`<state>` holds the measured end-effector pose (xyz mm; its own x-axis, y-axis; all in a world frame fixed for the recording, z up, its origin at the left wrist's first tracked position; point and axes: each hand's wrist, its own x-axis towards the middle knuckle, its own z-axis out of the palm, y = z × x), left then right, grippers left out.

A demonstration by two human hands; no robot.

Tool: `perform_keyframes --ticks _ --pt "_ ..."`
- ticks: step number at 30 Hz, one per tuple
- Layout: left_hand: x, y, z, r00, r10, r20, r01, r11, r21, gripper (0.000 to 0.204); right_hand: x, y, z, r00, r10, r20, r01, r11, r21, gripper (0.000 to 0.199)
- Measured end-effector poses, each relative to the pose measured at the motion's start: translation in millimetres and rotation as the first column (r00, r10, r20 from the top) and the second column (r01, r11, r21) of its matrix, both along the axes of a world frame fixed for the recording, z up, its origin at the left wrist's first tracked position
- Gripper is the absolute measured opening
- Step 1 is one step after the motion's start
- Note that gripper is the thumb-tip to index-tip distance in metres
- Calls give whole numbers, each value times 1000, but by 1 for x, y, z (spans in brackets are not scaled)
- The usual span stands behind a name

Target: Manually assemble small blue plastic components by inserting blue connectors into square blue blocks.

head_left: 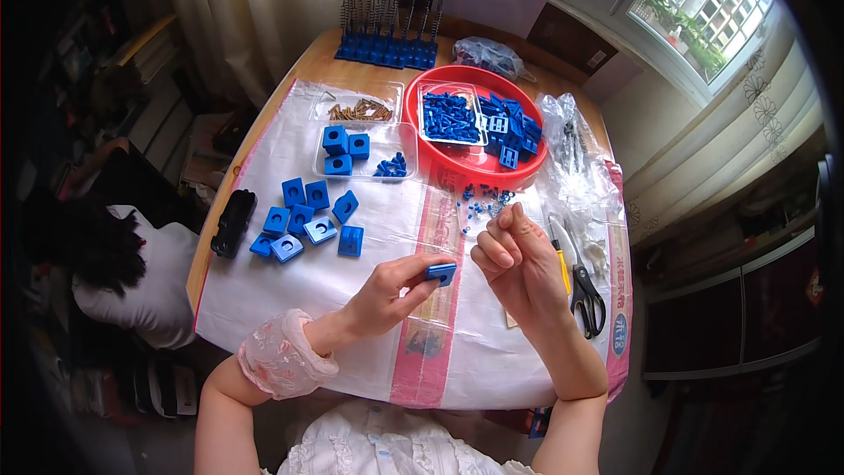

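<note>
My left hand [383,294] pinches a blue square plastic block [441,274] between thumb and fingers, low over the middle of the table. To its right, my right hand [517,262] is raised with thumb and fingertips pressed together; whatever sits between them is too small to make out. Just beyond that hand, tiny blue and dark bits [479,204] lie scattered on the white cloth. Several blue blocks with round holes [300,218] form a loose group left of my hands. More of them stand in a clear plastic tray [367,171] beside small blue pieces [390,165].
A red basin [479,179] holds blue parts and a clear box [453,139]. Brass-coloured pins [360,111] lie behind the tray. Blue racks with springs [387,48] stand at the back. Scissors [587,299] and plastic bags [571,149] lie right. A person [132,273] is at left.
</note>
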<state>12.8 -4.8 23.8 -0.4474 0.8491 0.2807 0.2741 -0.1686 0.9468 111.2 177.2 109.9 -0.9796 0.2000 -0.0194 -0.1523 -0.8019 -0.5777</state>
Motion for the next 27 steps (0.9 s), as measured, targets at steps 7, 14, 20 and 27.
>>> perform_keyframes --ticks 7,14,20,27 --pt "0 0 -7 948 -81 309 88 996 -8 34 -1 3 -2 999 -25 -20 27 995 96 15" --pt "0 -2 -6 966 -84 244 89 996 -10 35 1 4 3 995 -86 -58 94 985 144 13" --pt "2 0 2 999 -49 -16 49 999 15 39 4 2 5 993 -101 -59 109 982 152 15" --pt "3 -2 12 976 -33 -214 42 999 34 42 3 3 2 995 -98 -30 100 992 76 17"
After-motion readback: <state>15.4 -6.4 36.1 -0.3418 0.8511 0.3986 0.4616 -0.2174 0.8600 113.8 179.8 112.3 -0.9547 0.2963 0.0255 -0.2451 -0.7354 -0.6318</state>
